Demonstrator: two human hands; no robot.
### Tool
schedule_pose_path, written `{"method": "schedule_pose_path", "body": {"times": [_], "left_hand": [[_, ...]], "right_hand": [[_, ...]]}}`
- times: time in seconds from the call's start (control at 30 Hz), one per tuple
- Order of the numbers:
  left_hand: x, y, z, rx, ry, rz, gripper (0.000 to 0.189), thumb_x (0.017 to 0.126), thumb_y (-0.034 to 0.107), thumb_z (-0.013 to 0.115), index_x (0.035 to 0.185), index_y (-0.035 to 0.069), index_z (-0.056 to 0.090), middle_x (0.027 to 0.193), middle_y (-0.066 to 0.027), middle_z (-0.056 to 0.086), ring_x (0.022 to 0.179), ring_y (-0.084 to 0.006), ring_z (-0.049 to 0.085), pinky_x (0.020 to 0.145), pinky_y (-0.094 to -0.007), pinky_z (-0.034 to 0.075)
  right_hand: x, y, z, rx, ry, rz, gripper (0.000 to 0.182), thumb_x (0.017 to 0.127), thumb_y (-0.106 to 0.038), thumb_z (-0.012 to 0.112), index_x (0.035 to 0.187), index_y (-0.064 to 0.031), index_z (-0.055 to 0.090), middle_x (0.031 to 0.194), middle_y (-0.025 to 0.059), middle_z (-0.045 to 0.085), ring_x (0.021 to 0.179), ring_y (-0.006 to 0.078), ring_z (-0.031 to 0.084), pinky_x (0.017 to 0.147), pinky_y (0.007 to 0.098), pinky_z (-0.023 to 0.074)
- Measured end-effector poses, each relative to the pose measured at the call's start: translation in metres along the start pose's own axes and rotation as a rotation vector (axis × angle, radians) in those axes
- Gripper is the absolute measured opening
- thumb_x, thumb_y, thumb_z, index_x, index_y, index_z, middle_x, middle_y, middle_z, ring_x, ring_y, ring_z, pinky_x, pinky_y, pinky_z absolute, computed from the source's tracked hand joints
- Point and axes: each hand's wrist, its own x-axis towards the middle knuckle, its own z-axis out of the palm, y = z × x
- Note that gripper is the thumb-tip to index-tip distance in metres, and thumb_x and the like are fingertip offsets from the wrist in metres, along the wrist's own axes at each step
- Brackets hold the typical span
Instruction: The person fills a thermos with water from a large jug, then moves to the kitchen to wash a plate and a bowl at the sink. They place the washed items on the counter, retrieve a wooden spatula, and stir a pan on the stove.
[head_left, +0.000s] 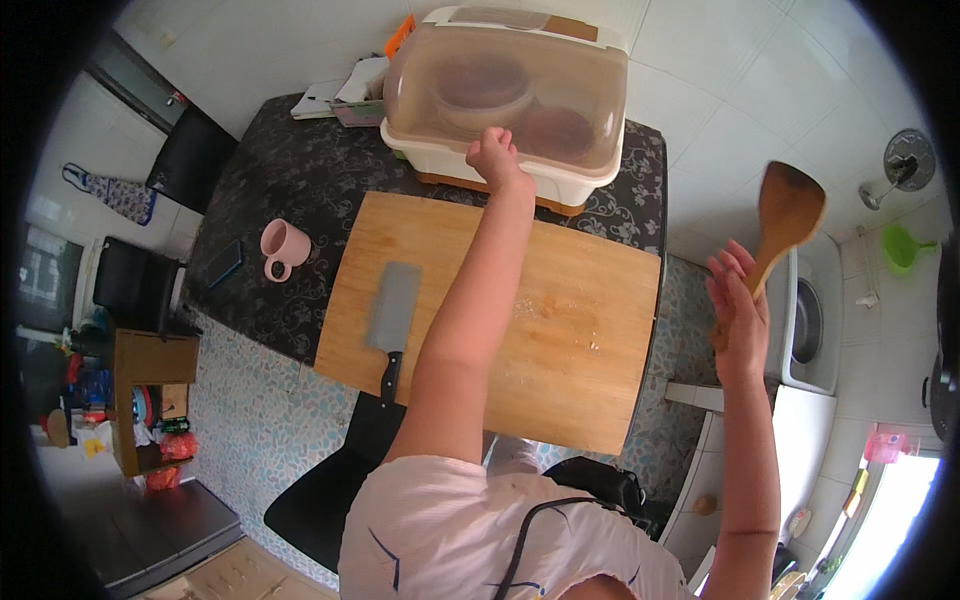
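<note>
My left hand (496, 159) reaches to the front edge of the translucent lid of a white storage box (420, 161), its fingers curled at the rim. Bowls show dimly through the lid. Off to the right, my right hand (739, 315) holds a wooden spatula (791, 202) by its handle, blade up and darkened at the tip. Below my left arm lies a large wooden cutting board (577, 300) with white crumbs on it. A cleaver (395, 307) rests on the board's left part, its black handle reaching over the near edge.
A pink mug (286, 247) and a phone (225, 264) lie on the dark patterned table (330, 172), left of the board. Papers and a small box (358, 114) stand beside the storage box. A black chair (322, 499) is near me; a sink (816, 375) is at right.
</note>
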Motion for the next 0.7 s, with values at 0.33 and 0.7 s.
{"method": "schedule_pose_path", "body": {"times": [0.33,0.7], "left_hand": [[0.049,-0.027,-0.05,-0.061,0.122,-0.037,0.011,0.075,0.011,0.048,0.083,0.003,0.047,0.087,-0.0043,0.045,0.079,-0.0126,0.046,0.079,-0.0243,0.04],[-0.022,0.055,0.023,-0.048,-0.432,0.344,0.032,0.082,0.018,0.048,0.109,0.001,0.043,0.094,-0.0065,0.048,0.075,-0.0147,0.05,0.07,-0.0276,0.043]], "right_hand": [[0.041,0.037,0.043,0.115,-0.044,0.146,0.037,0.089,-0.016,0.045,0.123,-0.0028,0.04,0.115,0.0097,0.046,0.102,0.0135,0.048,0.088,0.0245,0.0394],[0.072,0.0,0.082,0.143,-0.188,0.106,0.045,0.09,-0.022,0.041,0.132,-0.0112,0.03,0.127,0.0075,0.037,0.117,0.0239,0.038,0.093,0.033,0.0373]]}}
